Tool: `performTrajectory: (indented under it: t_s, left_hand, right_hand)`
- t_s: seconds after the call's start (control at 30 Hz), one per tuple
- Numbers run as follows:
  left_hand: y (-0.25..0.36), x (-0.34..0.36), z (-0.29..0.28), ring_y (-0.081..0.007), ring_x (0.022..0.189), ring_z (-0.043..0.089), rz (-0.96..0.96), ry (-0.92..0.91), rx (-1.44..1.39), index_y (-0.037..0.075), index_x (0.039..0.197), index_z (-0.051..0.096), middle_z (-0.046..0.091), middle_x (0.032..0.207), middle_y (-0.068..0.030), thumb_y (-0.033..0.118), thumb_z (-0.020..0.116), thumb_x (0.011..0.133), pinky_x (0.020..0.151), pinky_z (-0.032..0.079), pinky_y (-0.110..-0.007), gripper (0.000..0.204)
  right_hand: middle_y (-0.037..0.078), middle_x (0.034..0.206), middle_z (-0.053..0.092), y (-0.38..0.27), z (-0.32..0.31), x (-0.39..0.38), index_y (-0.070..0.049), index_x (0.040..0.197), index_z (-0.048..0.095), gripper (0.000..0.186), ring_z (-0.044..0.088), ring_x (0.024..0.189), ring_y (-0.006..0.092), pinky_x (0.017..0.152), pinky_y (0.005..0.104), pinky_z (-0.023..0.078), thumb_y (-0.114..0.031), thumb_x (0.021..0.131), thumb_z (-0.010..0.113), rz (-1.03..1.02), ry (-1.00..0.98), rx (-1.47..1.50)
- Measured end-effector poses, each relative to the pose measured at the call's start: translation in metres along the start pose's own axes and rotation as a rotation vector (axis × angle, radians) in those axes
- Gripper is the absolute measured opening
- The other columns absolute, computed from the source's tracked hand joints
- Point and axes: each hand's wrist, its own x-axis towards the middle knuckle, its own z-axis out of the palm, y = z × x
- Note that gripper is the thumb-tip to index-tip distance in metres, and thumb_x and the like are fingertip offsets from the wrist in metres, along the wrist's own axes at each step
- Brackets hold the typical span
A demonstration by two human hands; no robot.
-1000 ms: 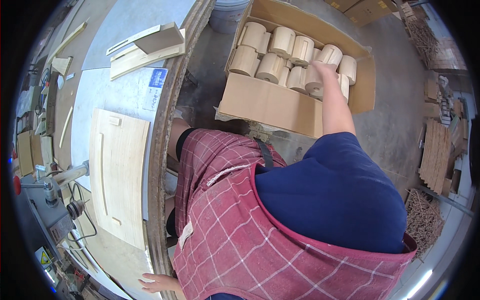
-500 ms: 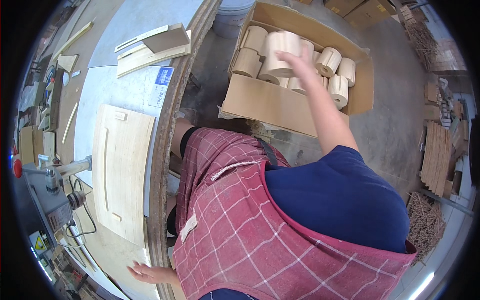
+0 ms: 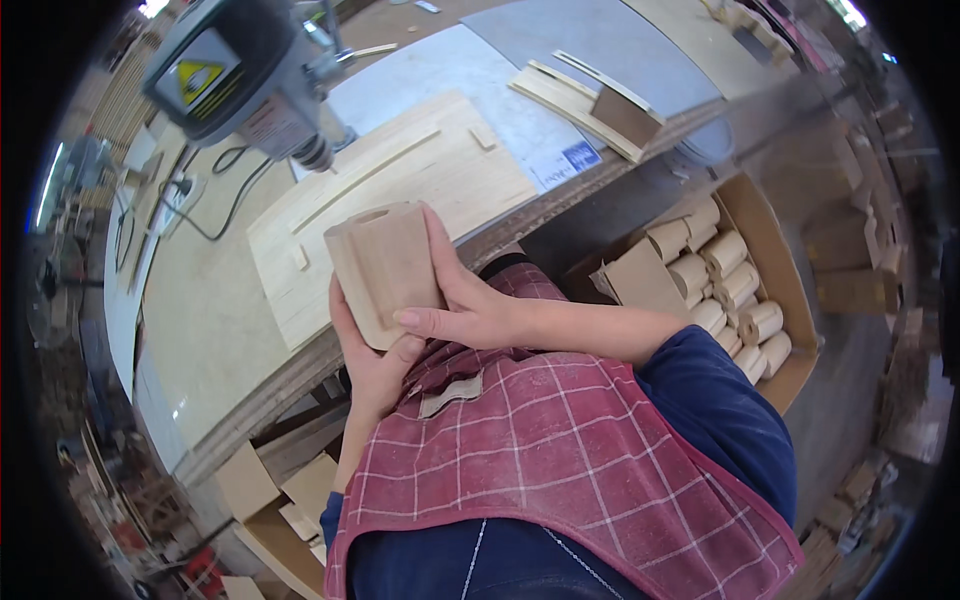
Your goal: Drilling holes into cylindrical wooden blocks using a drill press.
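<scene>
Between both my hands is a pale wooden cylinder (image 3: 385,265) with a hollow in its upper end and a groove down its side. My left hand (image 3: 372,365) supports it from the lower left, fingers wrapped round. My right hand (image 3: 465,305) grips its right side, with the thumb across the front. The cylinder hangs over the table's near edge, in front of a flat wooden board (image 3: 400,160) that carries a long thin strip and two small blocks. Beyond the board's left part stands a drill press (image 3: 235,75), its chuck (image 3: 315,155) above the board.
At right, an open cardboard box (image 3: 800,370) on the floor holds several similar wooden cylinders (image 3: 735,285). Another cardboard box (image 3: 255,535) sits at lower left. Wooden pieces (image 3: 590,105) lie on the table's far right part. A black cable (image 3: 235,205) loops beside the drill press.
My right hand has brought a cylinder from the box to the table edge. My left hand, empty before, now holds it too. The view has turned left toward the drill press.
</scene>
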Motion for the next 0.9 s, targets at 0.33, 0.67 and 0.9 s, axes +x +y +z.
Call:
performTrajectory:
  t_s: [0.33, 0.67, 0.9]
  left_hand:
    - [0.002, -0.006, -0.060, -0.0199, 0.107, 0.044, -0.015, 0.322, -0.262, 0.005, 0.122, 0.030, 0.042, 0.113, -0.0088, 0.012, 0.070, 0.063, 0.094, 0.036, -0.035, 0.071]
    - [0.003, -0.007, -0.095, -0.0217, 0.110, 0.047, 0.062, 0.336, -0.260, 0.001, 0.125, 0.038, 0.049, 0.116, -0.0121, 0.012, 0.066, 0.064, 0.096, 0.035, -0.034, 0.068]
    - [0.008, -0.011, -0.112, -0.0227, 0.114, 0.045, 0.038, 0.440, -0.305, -0.002, 0.126, 0.039, 0.048, 0.121, -0.0138, 0.028, 0.057, 0.070, 0.098, 0.034, -0.034, 0.065]
  right_hand:
    - [0.022, 0.120, 0.045, 0.008, -0.185, 0.050, 0.001, 0.120, 0.046, 0.072, 0.037, 0.116, 0.0381, 0.096, 0.0476, 0.030, -0.038, 0.066, 0.073, 0.149, 0.603, -1.410]
    - [0.006, 0.076, 0.064, 0.021, -0.328, -0.006, -0.003, 0.100, 0.060, 0.033, 0.058, 0.067, 0.0138, 0.066, 0.0265, 0.044, -0.021, 0.074, 0.070, 0.270, 0.686, -1.195]
    - [0.003, 0.092, 0.062, -0.104, -0.280, -0.021, 0.001, 0.105, 0.058, 0.028, 0.057, 0.083, 0.0097, 0.074, 0.0209, 0.044, 0.002, 0.078, 0.063, 0.104, 0.561, -0.798]
